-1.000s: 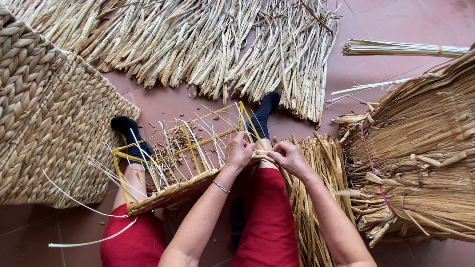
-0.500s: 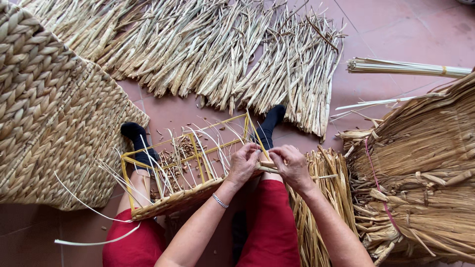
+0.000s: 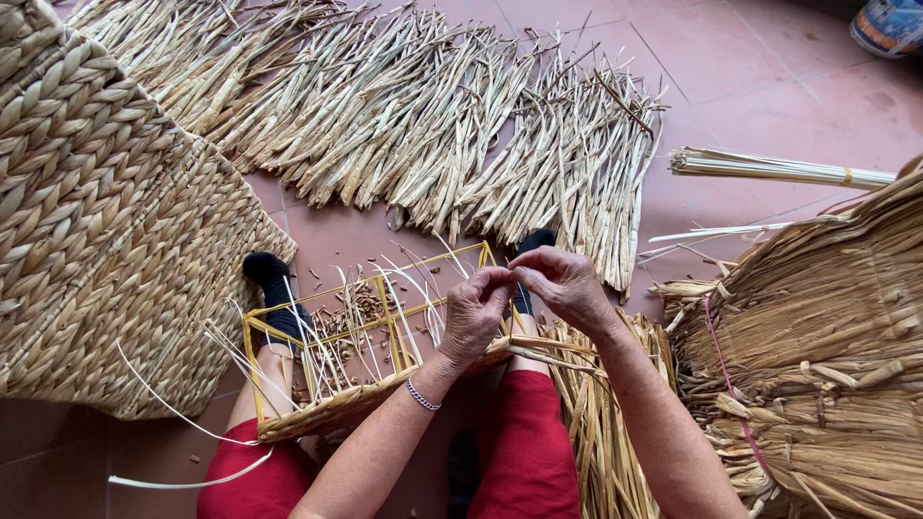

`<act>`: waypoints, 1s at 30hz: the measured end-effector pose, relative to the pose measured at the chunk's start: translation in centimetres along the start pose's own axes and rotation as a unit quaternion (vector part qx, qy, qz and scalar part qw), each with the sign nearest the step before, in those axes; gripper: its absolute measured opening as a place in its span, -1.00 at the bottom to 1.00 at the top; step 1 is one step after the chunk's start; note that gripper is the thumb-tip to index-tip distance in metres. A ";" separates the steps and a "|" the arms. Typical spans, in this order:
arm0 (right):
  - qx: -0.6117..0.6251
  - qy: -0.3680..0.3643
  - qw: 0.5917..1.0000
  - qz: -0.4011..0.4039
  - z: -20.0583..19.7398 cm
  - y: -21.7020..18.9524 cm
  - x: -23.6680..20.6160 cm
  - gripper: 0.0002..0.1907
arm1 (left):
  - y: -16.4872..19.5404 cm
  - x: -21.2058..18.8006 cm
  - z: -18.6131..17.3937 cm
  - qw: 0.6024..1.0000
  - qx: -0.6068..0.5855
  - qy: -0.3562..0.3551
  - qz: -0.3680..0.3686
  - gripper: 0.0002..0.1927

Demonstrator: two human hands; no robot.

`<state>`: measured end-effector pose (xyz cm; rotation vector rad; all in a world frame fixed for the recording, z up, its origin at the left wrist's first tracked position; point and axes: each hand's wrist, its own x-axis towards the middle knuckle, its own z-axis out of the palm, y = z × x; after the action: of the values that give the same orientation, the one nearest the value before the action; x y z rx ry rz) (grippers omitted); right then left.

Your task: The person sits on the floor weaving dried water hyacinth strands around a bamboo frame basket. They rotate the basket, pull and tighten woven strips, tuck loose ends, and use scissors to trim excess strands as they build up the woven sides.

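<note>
One yellow wire frame (image 3: 370,336), its near edge partly woven, rests on the person's legs over the tiled floor (image 3: 769,86). At the frame's far right corner, the left hand (image 3: 473,312) and right hand (image 3: 562,285) meet, fingertips pinched together on a pale strand too thin to make out clearly. Judgement: hold tension even and seat each turn tight against the wire. Counted: two hands, one frame, one woven mat (image 3: 106,221) left of it, one tied stick bundle (image 3: 779,169) far right.

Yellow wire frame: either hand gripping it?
No: left hand and right hand meet above the yellow wire frame, pinching a straw strand.
</note>
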<state>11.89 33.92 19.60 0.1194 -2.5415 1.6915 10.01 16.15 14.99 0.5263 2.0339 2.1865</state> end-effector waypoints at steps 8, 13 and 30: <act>-0.034 0.012 0.996 0.084 -0.2 1.9 -1.2 -0.82 | -4.1 2.8 -0.8 0.999 -0.016 0.020 -0.039 -0.83; -0.100 -0.041 0.981 0.159 3.2 5.9 -3.5 -0.70 | -7.0 4.0 -2.2 0.974 -0.113 0.012 -0.194 -0.64; 0.044 -0.003 0.999 -0.006 8.0 11.6 -11.0 -0.83 | -4.3 -11.5 -5.1 0.888 0.411 -0.100 0.182 -0.52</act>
<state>21.25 31.22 4.64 0.1466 -2.4653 1.8030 18.43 8.17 8.51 1.2317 2.8404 1.1876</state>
